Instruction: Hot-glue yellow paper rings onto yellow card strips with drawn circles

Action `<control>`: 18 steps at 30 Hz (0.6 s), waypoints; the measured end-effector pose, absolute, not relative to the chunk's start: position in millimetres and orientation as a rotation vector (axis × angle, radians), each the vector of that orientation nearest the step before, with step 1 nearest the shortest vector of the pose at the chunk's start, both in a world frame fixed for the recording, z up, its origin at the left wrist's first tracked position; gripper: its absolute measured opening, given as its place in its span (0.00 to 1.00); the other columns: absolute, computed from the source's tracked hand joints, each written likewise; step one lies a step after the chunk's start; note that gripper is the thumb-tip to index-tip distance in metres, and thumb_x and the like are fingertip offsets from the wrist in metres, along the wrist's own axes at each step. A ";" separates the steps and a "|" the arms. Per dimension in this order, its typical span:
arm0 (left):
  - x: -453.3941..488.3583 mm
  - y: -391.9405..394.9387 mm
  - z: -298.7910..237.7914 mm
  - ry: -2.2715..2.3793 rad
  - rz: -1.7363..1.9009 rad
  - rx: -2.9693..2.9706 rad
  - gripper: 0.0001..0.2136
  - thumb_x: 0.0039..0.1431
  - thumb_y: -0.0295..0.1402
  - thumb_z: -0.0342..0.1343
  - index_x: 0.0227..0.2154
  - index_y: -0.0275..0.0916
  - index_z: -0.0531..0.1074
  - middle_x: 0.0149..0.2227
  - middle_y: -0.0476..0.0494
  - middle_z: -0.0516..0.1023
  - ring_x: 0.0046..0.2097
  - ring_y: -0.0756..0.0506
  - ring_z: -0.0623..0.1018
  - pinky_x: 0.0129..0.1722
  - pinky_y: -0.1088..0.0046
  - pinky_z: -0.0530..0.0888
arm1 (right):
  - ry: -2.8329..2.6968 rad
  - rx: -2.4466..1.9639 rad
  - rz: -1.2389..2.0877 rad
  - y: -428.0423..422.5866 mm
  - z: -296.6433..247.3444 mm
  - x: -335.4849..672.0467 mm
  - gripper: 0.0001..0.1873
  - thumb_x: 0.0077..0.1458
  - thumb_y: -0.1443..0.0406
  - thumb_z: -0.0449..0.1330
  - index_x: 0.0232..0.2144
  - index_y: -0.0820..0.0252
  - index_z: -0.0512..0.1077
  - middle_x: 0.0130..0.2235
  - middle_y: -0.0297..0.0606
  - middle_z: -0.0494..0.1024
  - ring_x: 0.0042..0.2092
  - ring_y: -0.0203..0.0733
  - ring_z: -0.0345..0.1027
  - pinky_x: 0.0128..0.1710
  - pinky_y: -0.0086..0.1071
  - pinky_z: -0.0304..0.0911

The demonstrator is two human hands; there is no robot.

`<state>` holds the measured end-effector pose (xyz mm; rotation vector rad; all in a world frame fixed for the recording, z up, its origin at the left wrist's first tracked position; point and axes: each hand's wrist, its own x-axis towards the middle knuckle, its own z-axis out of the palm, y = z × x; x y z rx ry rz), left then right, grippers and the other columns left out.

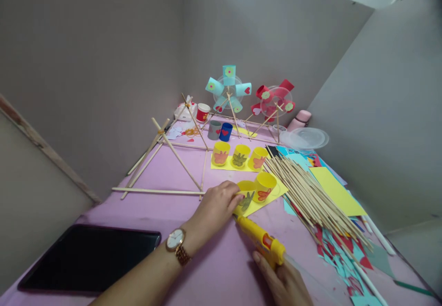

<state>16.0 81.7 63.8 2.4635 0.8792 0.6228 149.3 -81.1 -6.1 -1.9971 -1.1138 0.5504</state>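
Observation:
My left hand (221, 203), a watch on its wrist, is closed on the left side of a yellow paper cylinder (246, 187) with a dark leaf cutout. That cylinder stands on a yellow paper strip (274, 190). Beside it on the same strip is another yellow cylinder (264, 184) with an orange cutout. My right hand (281, 278) grips a yellow hot glue gun (260, 237). Its nozzle points up and left, close to the base of the held cylinder; whether it touches is hidden by my fingers.
Several yellow cylinders (241, 156) stand behind on another strip. A stick frame (162, 158) rises at left, above a black tablet (91, 257). Bamboo sticks (317, 191) and paper scraps (345, 260) lie at right. Two paper wheels (228, 87) stand at the back.

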 end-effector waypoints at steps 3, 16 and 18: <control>16.0 81.4 63.0 0.887 0.622 2.465 0.10 0.63 0.33 0.46 0.29 0.39 0.69 0.33 0.48 0.73 0.36 0.48 0.73 0.36 0.74 0.67 | -1.135 -1.995 0.476 -83.5 -7.8 149.9 0.22 0.49 0.49 0.58 0.34 0.60 0.78 0.27 0.40 0.80 0.39 0.52 0.74 0.38 0.34 0.69; 16.3 79.9 63.5 0.894 0.606 2.461 0.10 0.63 0.32 0.46 0.31 0.38 0.70 0.35 0.45 0.74 0.39 0.47 0.74 0.39 0.73 0.68 | -1.095 -1.912 0.583 -79.6 6.5 145.9 0.20 0.49 0.53 0.58 0.37 0.61 0.76 0.31 0.41 0.78 0.38 0.50 0.73 0.36 0.31 0.68; 16.2 80.1 63.6 0.894 0.603 2.459 0.10 0.63 0.33 0.45 0.31 0.38 0.70 0.36 0.45 0.75 0.39 0.47 0.75 0.39 0.72 0.68 | -1.075 -1.922 0.601 -81.9 7.7 148.2 0.20 0.49 0.52 0.58 0.36 0.61 0.76 0.33 0.42 0.79 0.39 0.51 0.73 0.39 0.33 0.68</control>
